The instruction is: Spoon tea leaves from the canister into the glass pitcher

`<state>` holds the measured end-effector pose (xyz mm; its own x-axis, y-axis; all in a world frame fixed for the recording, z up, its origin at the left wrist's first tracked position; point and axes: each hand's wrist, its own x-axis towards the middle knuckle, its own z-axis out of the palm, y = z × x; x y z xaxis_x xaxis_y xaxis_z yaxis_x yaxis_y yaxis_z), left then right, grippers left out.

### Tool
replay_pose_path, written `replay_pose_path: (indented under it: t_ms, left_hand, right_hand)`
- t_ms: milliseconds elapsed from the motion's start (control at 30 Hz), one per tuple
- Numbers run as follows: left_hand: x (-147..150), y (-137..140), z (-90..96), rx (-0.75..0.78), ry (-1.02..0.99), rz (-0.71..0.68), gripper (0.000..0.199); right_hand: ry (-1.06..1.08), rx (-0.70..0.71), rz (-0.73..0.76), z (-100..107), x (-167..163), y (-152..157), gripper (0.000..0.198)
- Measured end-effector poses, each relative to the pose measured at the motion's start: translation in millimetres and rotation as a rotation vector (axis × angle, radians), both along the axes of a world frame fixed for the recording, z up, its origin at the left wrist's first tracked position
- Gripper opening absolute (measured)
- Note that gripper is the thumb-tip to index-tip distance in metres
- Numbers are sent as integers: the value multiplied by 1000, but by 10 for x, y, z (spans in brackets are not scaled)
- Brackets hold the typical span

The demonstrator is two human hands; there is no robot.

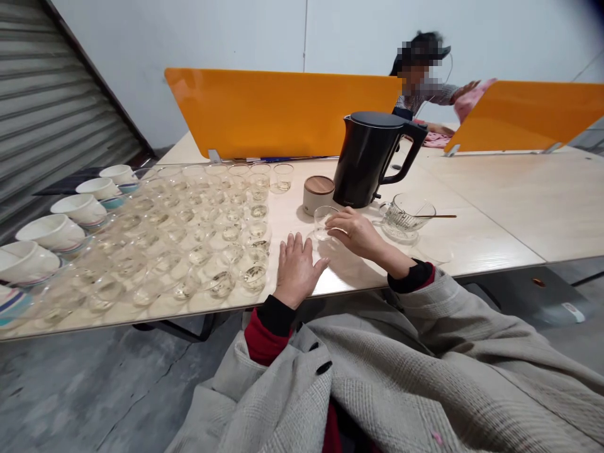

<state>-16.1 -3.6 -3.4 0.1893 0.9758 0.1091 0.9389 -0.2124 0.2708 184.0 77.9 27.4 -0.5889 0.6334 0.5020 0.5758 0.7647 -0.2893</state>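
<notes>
My right hand (356,234) pinches the side of a small clear cup (321,228) resting upright on the light wooden table (340,267). To its left, my left hand (297,272) lies flat with spread fingers and holds nothing. Close by on the left stand rows of clear cups (253,277) holding a pale liquid with dark bits at the bottom. Just behind the pinched cup sits a pale canister (317,200) with a wooden lid. A ribbed glass mug (401,217) with a thin brown stick (441,216) in it is right of my right hand.
A black electric kettle (361,160) stands behind the canister. White patterned paper cups (51,231) line the far left. Orange dividers (283,116) cross the table's back. Behind them a person (406,100) handles pink cloth (472,100). The table's front edge (141,319) runs before me.
</notes>
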Motion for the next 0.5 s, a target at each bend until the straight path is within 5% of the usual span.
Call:
replay_pose_path:
  t_ms: [233,500]
  left_hand:
    - [6,0,-70,79,-35,-6,69]
    - [-1,-8,-49,79,-47,-18,65]
  right_hand:
    - [136,64,-177,227,1,5,37]
    - [147,-33,-499,378,-311,696,65]
